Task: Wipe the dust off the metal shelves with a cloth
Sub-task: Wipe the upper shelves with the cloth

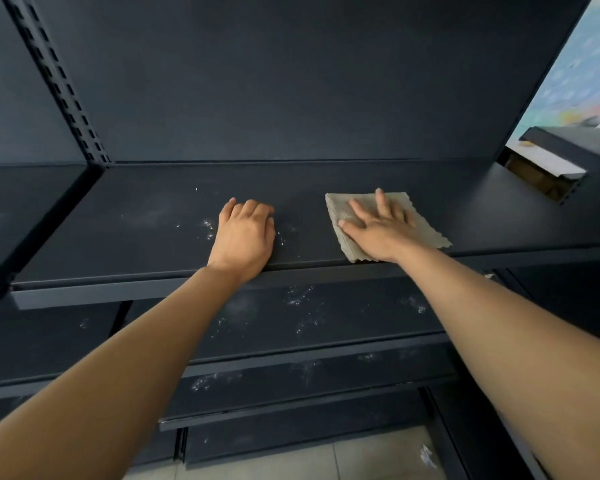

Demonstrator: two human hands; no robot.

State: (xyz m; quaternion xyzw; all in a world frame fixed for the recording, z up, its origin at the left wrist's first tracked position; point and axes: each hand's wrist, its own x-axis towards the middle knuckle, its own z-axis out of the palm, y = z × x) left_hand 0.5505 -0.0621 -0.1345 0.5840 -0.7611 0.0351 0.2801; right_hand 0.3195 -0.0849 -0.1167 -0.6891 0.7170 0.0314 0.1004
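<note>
A dark metal shelf (153, 216) runs across the middle of the view, with white dust specks on its left and centre. A beige cloth (347, 209) lies flat on the shelf right of centre. My right hand (378, 226) presses down on the cloth with straight, spread fingers. My left hand (245, 233) rests on the shelf near its front edge, left of the cloth, with its fingers curled under and holding nothing. The shelf to the right of the cloth looks clean.
Two lower shelves (326, 317) below carry more white dust. A slotted upright (59, 84) and a bracket divide this bay from the one on the left. The dark back panel (291, 81) closes the rear. Light floor tiles (361, 459) show at the bottom.
</note>
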